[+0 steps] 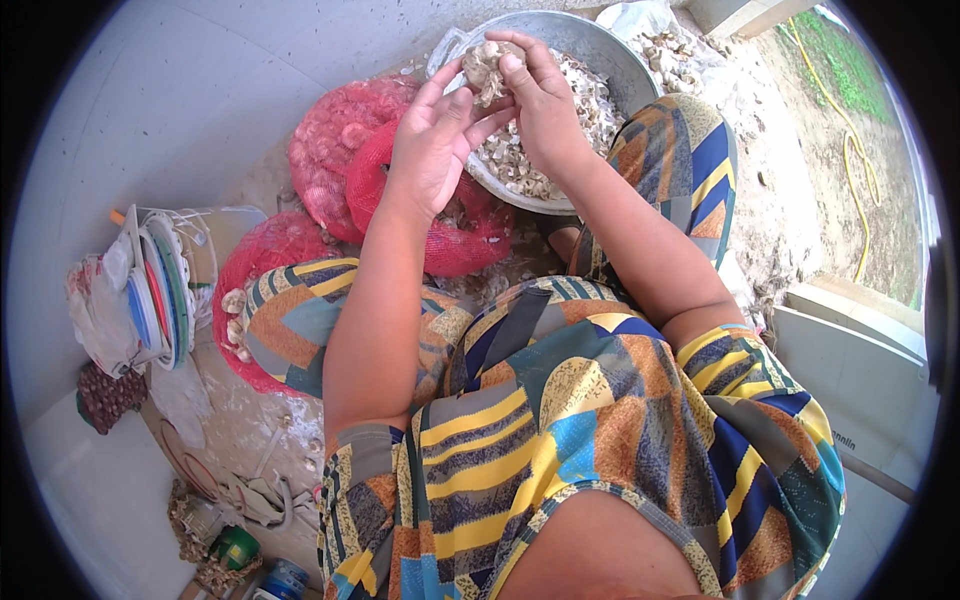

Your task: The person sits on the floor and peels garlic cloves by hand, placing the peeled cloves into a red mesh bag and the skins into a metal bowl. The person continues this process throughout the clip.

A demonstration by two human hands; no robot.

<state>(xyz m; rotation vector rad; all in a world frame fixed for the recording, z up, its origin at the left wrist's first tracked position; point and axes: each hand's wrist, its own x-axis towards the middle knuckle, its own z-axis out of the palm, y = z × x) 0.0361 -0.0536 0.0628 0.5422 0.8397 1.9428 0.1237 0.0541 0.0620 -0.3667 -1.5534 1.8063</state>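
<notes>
Both my hands hold one garlic bulb (493,66) with papery, dirt-stained skin above a round grey metal basin (630,60). The fingers of my left hand (442,142) touch the bulb from the left and below. My right hand (547,97) grips its right side with thumb and fingers. Garlic skins and pieces (517,161) lie in the basin. Left of the basin rest red mesh sacks (337,142) filled with garlic bulbs. Another red mesh sack (277,232) with pale bulbs lies by my left knee.
A clear plastic bucket (232,232) and stacked lids (161,292) stand at the left wall. A dark mesh bag (111,394) lies below them. More garlic (671,64) sits on white plastic beyond the basin. A yellow hose (851,135) runs over the ground at right.
</notes>
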